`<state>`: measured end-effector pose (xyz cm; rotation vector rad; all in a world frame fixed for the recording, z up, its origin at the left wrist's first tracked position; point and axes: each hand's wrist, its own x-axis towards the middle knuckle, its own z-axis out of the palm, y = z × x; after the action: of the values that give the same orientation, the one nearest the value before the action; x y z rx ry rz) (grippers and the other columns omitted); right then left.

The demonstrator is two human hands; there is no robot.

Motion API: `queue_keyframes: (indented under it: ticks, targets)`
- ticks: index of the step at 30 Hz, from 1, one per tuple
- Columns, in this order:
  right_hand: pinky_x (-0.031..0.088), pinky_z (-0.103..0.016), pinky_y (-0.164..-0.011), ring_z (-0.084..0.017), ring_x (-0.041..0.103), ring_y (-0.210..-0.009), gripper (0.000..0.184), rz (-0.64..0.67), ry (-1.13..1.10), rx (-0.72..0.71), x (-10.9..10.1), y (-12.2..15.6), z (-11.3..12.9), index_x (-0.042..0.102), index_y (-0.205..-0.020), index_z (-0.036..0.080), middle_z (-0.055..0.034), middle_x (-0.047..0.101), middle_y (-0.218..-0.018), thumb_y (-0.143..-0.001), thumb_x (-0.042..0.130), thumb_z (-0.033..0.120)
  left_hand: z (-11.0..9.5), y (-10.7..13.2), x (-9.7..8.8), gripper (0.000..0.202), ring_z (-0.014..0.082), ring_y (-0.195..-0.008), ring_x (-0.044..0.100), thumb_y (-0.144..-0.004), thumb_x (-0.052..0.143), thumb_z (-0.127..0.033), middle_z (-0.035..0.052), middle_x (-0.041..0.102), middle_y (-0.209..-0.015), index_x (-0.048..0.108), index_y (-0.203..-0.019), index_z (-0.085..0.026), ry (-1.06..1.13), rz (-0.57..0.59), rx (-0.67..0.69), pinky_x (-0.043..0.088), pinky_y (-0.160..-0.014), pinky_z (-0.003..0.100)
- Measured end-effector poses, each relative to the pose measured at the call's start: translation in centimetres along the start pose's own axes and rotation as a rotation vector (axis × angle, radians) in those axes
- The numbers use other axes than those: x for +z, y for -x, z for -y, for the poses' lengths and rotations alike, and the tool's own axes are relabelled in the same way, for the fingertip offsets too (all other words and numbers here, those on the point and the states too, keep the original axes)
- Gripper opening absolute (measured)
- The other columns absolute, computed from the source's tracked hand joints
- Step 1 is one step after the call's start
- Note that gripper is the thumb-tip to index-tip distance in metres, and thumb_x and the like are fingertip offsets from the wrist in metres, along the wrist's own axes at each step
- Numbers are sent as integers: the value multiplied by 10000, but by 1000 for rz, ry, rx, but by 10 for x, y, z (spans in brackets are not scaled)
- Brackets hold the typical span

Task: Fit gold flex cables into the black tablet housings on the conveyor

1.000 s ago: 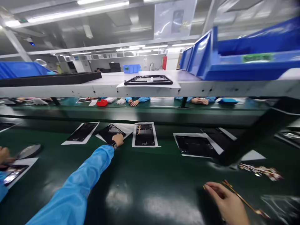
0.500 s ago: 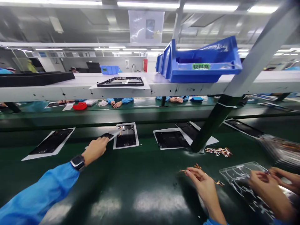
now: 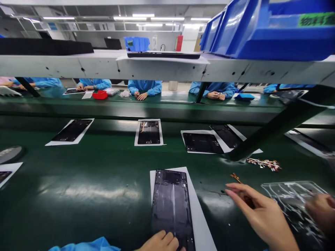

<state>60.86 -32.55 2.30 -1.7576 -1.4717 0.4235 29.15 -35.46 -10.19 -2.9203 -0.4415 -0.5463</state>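
A black device panel (image 3: 171, 205) lies on a white paper sheet (image 3: 195, 209) on the green belt right in front of me. At the bottom edge my left hand (image 3: 160, 243), in a blue sleeve, has its bent fingers pressed on the panel's near end. To the right, my right hand (image 3: 259, 213) hovers low over the belt with its fingers held together. It pinches a thin gold flex strip (image 3: 236, 177) that sticks out beyond the fingertips.
More panels on paper lie further along the belt (image 3: 104, 167): one at left (image 3: 72, 130), one in the middle (image 3: 148, 132), two overlapping at right (image 3: 206, 141). Another person's hand (image 3: 321, 212) is over a clear plastic tray (image 3: 285, 193). A slanted black post (image 3: 274, 129) carries a shelf with blue bins (image 3: 261, 31).
My left hand has pulled a panel with its paper from the far row to right in front of me. My view dropped lower and my right hand kept the gold strip.
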Motion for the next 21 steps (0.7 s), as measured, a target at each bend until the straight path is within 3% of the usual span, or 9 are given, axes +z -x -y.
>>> queue_keyframes:
  ticks: [3, 5, 7, 9, 12, 14, 16, 21]
  targets:
    - [432, -246, -489, -144, 540, -529, 287, 216, -32, -57, 6, 4, 33, 744, -875, 228, -23, 673, -703, -820, 660, 498, 31, -7, -32, 308, 178, -865, 606, -911, 621, -299, 43, 623, -962, 528, -1186, -195, 274, 3, -250, 497, -784, 283]
    - [443, -249, -529, -152, 568, -579, 274, 378, -51, -80, 17, 3, 53, 741, -837, 229, -32, 690, -748, -869, 614, 469, 60, -17, -59, 431, 225, -1115, 568, -900, 631, -321, 107, 580, -1218, 480, -1283, -195, 494, -3, -491, 479, -957, 338]
    - [447, -257, -556, -163, 584, -607, 275, 503, -78, -96, 33, -1, 71, 745, -855, 234, -33, 698, -757, -895, 581, 450, 84, -28, -78, 551, 240, -1242, 505, -871, 665, -329, 116, 517, -1351, 426, -1353, -214, 675, -81, -640, 430, -1055, 377]
    - [449, -265, -579, -169, 591, -616, 255, 579, -98, -106, 51, -9, 85, 750, -889, 239, -31, 702, -746, -898, 574, 423, 96, -37, -83, 687, 232, -1232, 525, -810, 734, -326, 94, 555, -1327, 380, -1393, -233, 837, -119, -702, 417, -1074, 384]
    - [439, -266, -594, -165, 586, -619, 216, 645, -112, -124, 82, -28, 97, 752, -906, 233, -23, 708, -743, -886, 569, 345, 93, -41, -69, 697, 179, -971, 644, -778, 751, -241, -1, 689, -985, 381, -1368, -237, 964, -94, -749, 488, -953, 332]
    - [434, -259, -598, -159, 588, -628, 193, 677, -116, -140, 105, -42, 97, 743, -875, 214, -18, 708, -742, -869, 564, 287, 86, -35, -56, 601, 163, -830, 640, -810, 679, -165, -36, 663, -822, 404, -1341, -227, 850, -106, -811, 511, -840, 306]
    - [436, -245, -600, -154, 609, -640, 157, 700, -134, -136, 130, -55, 91, 722, -852, 191, -16, 710, -734, -844, 570, 230, 84, -26, -46, 514, 178, -825, 618, -846, 600, -125, -9, 644, -836, 433, -1324, -213, 619, -124, -840, 505, -791, 317]
    - [424, -221, -592, -142, 634, -659, 123, 744, 1, -129, 185, -75, 76, 702, -779, 173, -15, 705, -712, -800, 585, 142, 92, -8, -37, 193, 225, -801, 566, -907, 476, -96, 55, 609, -817, 583, -1058, -152, 122, -45, -653, 481, -724, 368]
